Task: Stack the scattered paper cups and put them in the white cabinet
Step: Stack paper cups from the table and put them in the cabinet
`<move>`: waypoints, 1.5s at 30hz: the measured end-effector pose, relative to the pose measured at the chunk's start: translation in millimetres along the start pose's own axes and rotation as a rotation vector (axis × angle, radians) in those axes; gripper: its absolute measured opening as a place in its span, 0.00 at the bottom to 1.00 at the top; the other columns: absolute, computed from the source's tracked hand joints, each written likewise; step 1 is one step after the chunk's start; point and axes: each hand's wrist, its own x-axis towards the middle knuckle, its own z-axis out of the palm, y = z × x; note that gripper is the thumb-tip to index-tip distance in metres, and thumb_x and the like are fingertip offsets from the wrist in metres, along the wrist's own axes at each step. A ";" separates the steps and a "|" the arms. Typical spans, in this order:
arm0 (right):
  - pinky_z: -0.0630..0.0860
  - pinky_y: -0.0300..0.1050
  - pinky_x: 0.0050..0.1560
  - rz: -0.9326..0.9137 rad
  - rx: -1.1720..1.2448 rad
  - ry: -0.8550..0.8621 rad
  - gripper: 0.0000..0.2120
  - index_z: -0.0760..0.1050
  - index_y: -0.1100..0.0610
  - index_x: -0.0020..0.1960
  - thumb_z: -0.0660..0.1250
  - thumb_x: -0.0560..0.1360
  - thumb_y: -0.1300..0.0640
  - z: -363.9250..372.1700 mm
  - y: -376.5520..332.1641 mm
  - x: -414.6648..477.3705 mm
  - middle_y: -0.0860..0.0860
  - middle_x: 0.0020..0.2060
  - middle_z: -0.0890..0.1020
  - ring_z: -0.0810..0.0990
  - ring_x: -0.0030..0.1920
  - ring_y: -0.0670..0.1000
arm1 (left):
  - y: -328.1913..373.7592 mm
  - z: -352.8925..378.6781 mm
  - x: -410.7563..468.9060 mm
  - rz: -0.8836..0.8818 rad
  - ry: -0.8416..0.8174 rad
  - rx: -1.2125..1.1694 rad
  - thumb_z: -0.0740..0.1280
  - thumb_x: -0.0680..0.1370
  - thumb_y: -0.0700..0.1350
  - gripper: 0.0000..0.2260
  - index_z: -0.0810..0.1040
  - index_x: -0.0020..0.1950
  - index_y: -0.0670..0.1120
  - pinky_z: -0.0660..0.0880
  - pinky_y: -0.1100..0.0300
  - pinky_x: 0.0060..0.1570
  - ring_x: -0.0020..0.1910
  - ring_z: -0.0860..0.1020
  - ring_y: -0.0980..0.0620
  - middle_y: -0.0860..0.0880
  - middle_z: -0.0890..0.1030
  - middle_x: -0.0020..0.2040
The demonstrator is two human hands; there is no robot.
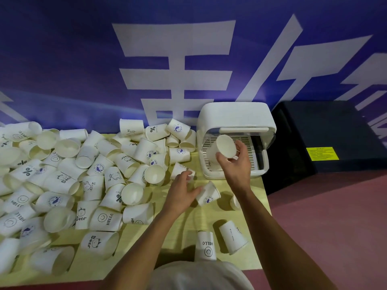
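Observation:
Several white paper cups [83, 181] lie scattered in a heap over the left and middle of the yellow table [167, 245]. My right hand [235, 162] grips one cup or a short stack [223, 149], mouth toward me, right in front of the open white cabinet [234, 116]. My left hand [182, 191] reaches over the table with relaxed fingers, touching a lying cup [207, 194]; another small cup [181, 170] lies just beyond its fingertips. Near the front edge, two cups stand upside down: a HELLO cup [206, 245] and a plain one [232, 237].
The cabinet sits at the table's back right corner, its slatted rack [252, 164] visible inside. A dark box [324, 139] with a yellow label stands to the right, on a reddish floor [335, 227]. A blue wall with white characters [178, 59] rises behind.

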 end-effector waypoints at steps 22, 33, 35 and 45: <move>0.71 0.48 0.64 -0.067 -0.342 0.038 0.36 0.65 0.56 0.75 0.77 0.71 0.52 14.7 25.6 8.9 0.53 0.68 0.75 0.72 0.67 0.55 | -20.5 3.3 10.3 -0.067 -0.024 0.078 0.74 0.72 0.56 0.26 0.71 0.67 0.51 0.71 0.59 0.54 0.58 0.74 0.53 0.57 0.71 0.57; 0.68 0.50 0.69 0.019 -0.375 -0.029 0.35 0.65 0.58 0.75 0.74 0.73 0.51 2.0 38.0 0.2 0.54 0.71 0.73 0.69 0.71 0.55 | -22.3 5.4 3.8 -0.079 -0.054 0.106 0.73 0.73 0.55 0.26 0.71 0.68 0.50 0.74 0.53 0.59 0.61 0.74 0.51 0.53 0.74 0.60; 0.69 0.51 0.71 0.029 -0.401 -0.026 0.34 0.66 0.59 0.75 0.74 0.74 0.52 -6.6 42.4 -4.8 0.55 0.70 0.73 0.70 0.71 0.55 | -25.4 9.9 -0.9 -0.086 -0.074 0.122 0.73 0.74 0.54 0.25 0.71 0.68 0.49 0.74 0.51 0.60 0.62 0.74 0.49 0.50 0.75 0.62; 0.63 0.58 0.71 0.234 -0.576 -0.015 0.38 0.64 0.58 0.74 0.74 0.72 0.43 -43.3 70.5 -47.0 0.57 0.70 0.69 0.67 0.71 0.60 | -25.4 31.7 -15.2 -0.047 -0.140 0.164 0.74 0.73 0.52 0.24 0.73 0.67 0.48 0.74 0.51 0.58 0.56 0.76 0.49 0.49 0.76 0.59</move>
